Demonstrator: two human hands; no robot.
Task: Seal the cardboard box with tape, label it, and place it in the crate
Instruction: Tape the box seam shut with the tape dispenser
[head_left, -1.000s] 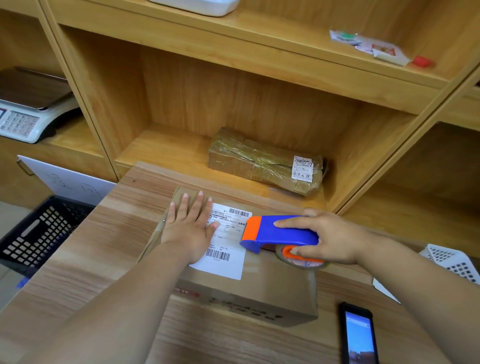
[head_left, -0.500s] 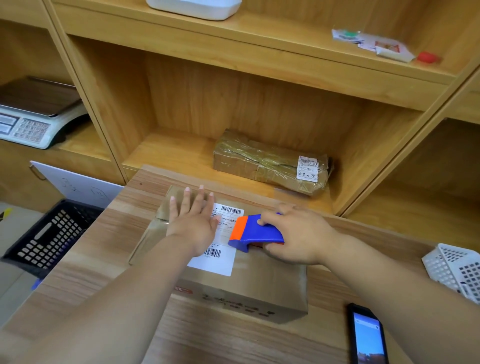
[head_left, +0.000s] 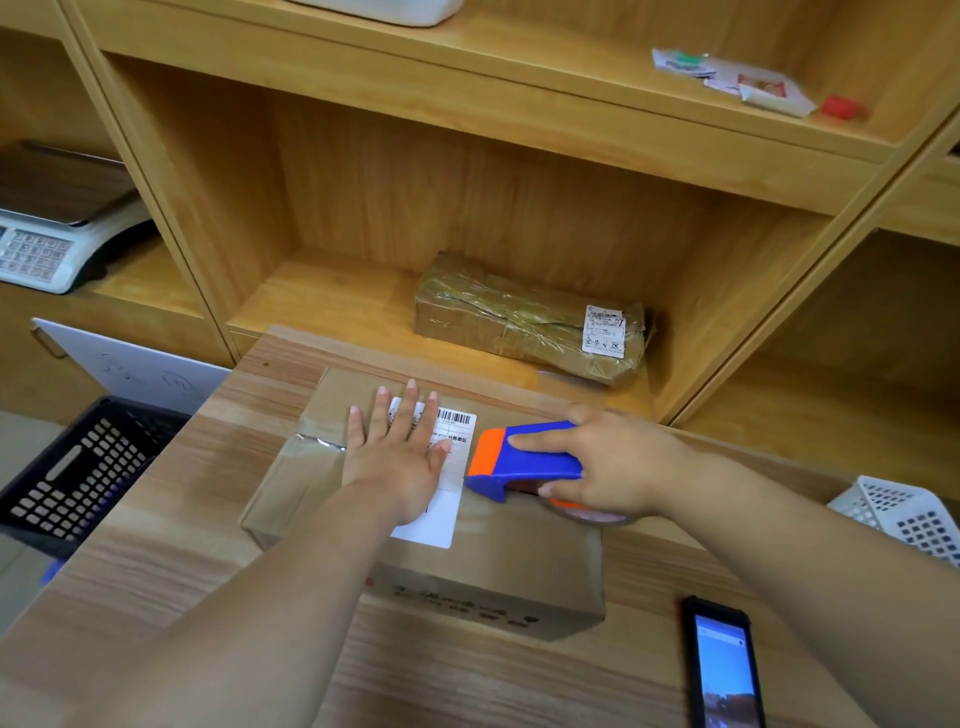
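Note:
A brown cardboard box (head_left: 519, 561) lies flat on the wooden table (head_left: 156, 519). A white shipping label (head_left: 447, 499) with a barcode is stuck on its top. My left hand (head_left: 395, 457) presses flat on the label, fingers straight and spread. My right hand (head_left: 618, 462) grips a blue and orange tape dispenser (head_left: 524, 457) that sits on the box top just right of the label. A strip of clear tape (head_left: 311, 444) shows on the box's left side. A dark plastic crate (head_left: 78, 467) stands on the floor to the left of the table.
A black phone (head_left: 724, 670) lies on the table at the lower right. A white basket (head_left: 904, 514) sits at the right edge. A taped parcel (head_left: 524, 322) rests on the shelf behind the table. A weighing scale (head_left: 47, 244) occupies the left shelf.
My right hand has drawn the tape dispenser a little to the right along the box top. My left hand has stayed flat on the label.

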